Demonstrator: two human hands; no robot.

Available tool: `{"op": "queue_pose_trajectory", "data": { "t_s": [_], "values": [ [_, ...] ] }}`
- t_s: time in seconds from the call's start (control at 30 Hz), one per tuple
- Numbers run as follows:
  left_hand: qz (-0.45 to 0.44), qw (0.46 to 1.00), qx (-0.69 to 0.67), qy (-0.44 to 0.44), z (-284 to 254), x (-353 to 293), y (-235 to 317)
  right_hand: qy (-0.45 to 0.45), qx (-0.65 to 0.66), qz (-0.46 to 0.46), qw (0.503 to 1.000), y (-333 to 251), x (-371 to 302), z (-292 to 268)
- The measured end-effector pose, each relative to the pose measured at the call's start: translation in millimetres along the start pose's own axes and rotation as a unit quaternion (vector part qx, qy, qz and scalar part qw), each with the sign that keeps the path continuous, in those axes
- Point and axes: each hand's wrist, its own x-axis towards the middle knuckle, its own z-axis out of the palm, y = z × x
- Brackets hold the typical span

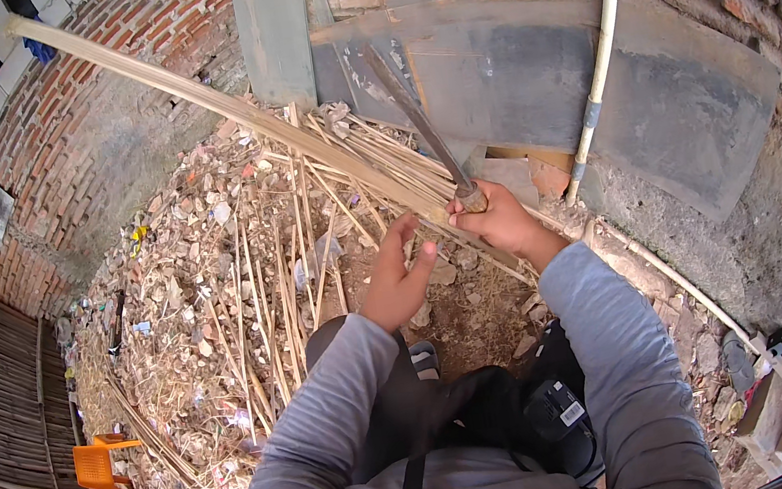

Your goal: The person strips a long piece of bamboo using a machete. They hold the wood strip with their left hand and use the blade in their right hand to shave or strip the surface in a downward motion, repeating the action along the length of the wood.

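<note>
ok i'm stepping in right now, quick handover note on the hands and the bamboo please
Right hand: shut on the wooden handle of a long blade, which points up and away.
Left hand: open, fingers spread, beside the near end of the long bamboo pole; whether it touches the pole cannot be told.
The pole runs from the hands up to the far left, over a heap of thin bamboo strips lying on rubble.
Done: many strips already lie cut.
Left: the pole at hand is still whole along most of its length.
</note>
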Motion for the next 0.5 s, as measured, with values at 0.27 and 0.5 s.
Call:
{"op": "queue_pose_trajectory", "data": {
  "t_s": [0.27, 0.5],
  "values": [
    [0.069, 0.993, -0.069, 0.059, 21.7, 55.0, 15.3, 0.033, 0.086, -0.057, 0.994, -22.7, -3.5, 8.9],
    [0.111, 0.974, -0.062, 0.189, -94.3, 86.0, 82.0, 0.174, 0.065, -0.059, 0.981, -6.4, 6.0, -36.7]
  ]
}}
